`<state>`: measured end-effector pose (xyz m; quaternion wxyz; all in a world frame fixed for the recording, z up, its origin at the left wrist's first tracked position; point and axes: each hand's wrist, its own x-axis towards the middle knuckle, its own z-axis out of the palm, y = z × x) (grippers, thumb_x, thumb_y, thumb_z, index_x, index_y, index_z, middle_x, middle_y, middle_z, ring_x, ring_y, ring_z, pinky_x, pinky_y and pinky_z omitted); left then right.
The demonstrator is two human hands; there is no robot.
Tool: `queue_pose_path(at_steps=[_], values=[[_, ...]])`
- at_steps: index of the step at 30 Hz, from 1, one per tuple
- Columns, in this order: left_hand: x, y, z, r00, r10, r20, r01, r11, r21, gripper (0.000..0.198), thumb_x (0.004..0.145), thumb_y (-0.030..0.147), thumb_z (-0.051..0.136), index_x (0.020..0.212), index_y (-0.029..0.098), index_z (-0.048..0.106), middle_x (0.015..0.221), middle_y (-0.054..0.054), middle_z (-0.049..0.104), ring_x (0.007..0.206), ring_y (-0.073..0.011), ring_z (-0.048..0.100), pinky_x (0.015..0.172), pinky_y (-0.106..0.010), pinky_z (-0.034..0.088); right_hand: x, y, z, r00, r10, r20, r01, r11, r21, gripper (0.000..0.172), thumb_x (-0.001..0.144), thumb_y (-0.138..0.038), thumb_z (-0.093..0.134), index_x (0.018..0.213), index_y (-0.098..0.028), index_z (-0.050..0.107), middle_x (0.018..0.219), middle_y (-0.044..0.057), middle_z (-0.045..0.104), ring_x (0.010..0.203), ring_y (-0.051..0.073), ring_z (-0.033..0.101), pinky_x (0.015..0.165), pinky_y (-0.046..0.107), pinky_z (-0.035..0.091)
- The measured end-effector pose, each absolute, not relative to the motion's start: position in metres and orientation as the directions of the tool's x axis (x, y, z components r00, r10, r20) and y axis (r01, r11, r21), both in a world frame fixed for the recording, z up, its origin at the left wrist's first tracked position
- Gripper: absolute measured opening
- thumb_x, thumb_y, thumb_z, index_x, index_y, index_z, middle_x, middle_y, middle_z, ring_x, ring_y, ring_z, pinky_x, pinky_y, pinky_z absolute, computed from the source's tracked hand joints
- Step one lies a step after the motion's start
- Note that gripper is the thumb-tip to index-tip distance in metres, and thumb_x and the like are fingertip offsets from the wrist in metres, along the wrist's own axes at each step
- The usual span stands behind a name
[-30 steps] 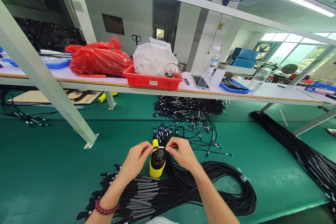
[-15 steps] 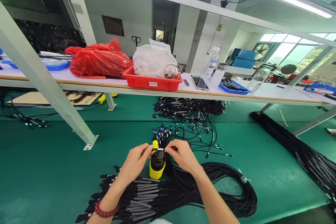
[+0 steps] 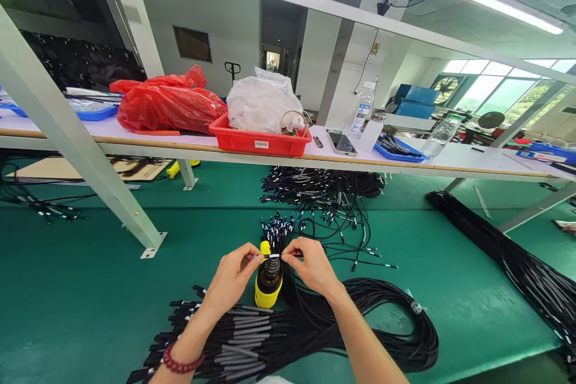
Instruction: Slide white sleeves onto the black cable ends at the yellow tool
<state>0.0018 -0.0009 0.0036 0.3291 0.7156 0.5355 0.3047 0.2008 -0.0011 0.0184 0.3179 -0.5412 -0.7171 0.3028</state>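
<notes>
Between my fingertips a thin black cable [image 3: 274,256] with a short white sleeve is stretched level. My left hand [image 3: 234,273] pinches its left end, where a bit of blue shows. On the other side of the sleeve, my right hand [image 3: 310,261] pinches the cable. Directly beneath the sleeve stands a yellow and black heat gun [image 3: 269,293], its dark coiled nozzle pointing up. Behind it lie several cable ends [image 3: 278,227] with blue and white tips. A thick bundle of black cables [image 3: 315,327] with grey sleeves spreads under my forearms.
A white shelf [image 3: 189,145] crosses above the green bench [image 3: 72,288], bearing a red tray [image 3: 263,143], a red bag [image 3: 171,102], a phone [image 3: 342,143] and bottles. Its slanted post [image 3: 112,186] stands at left. More cables [image 3: 490,246] lie at right and behind.
Blue now shows at the cable's left end beside my left fingertips. Both hands stay nearly in place over the heat gun; the view shifts very slightly.
</notes>
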Motion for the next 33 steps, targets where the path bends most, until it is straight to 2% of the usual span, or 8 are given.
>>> queue_pose_path(at_steps=[12,21,24,28,33], values=[[0.0024,0.0004,0.0074,0.222,0.966,0.132,0.562,-0.238,0.792,0.019,0.085,0.038,0.051,0.080,0.022,0.059,0.077,0.001,0.064,0.073,-0.0178,0.057,0.067,-0.026,0.042,0.2004,0.0014,0.0145,-0.175,0.974,0.143,0.599,0.220,-0.770,0.007,0.078,-0.012,0.066,0.077,-0.018,0.071,0.078,0.002,0.070,0.075,0.016,0.063,0.070,0.024,0.047],[0.0019,-0.0011,0.0022,0.238,0.965,0.111,0.591,-0.235,0.772,0.044,0.094,0.049,0.038,0.062,0.021,0.049,0.057,0.004,0.052,0.056,-0.0145,0.046,0.057,-0.025,0.033,0.2038,-0.0010,0.0181,-0.239,0.962,0.133,0.622,0.257,-0.740,0.020,0.087,-0.022,0.060,0.070,-0.019,0.069,0.070,0.001,0.069,0.066,0.015,0.059,0.061,0.023,0.040],[0.0019,-0.0017,0.0019,0.247,0.962,0.119,0.578,-0.245,0.778,0.037,0.093,0.047,0.041,0.069,0.021,0.052,0.062,0.004,0.053,0.059,-0.0150,0.047,0.058,-0.025,0.034,0.2024,-0.0017,0.0180,-0.233,0.963,0.138,0.607,0.255,-0.753,0.016,0.086,-0.020,0.060,0.073,-0.018,0.069,0.072,0.001,0.069,0.068,0.014,0.061,0.063,0.022,0.042],[0.0027,-0.0021,0.0030,0.255,0.955,0.150,0.546,-0.270,0.793,0.022,0.090,0.040,0.046,0.082,0.022,0.055,0.079,0.001,0.060,0.075,-0.0174,0.054,0.071,-0.026,0.041,0.2003,-0.0021,0.0167,-0.200,0.969,0.144,0.586,0.236,-0.775,0.009,0.082,-0.014,0.062,0.076,-0.017,0.067,0.075,0.001,0.068,0.071,0.014,0.062,0.065,0.020,0.045],[0.0031,-0.0012,0.0016,0.247,0.954,0.170,0.538,-0.280,0.795,0.017,0.088,0.037,0.047,0.084,0.022,0.054,0.085,-0.002,0.061,0.084,-0.0197,0.056,0.076,-0.029,0.043,0.1992,-0.0028,0.0146,-0.177,0.974,0.144,0.583,0.222,-0.782,0.009,0.079,-0.010,0.064,0.073,-0.017,0.066,0.074,0.001,0.067,0.071,0.013,0.061,0.066,0.020,0.045]])
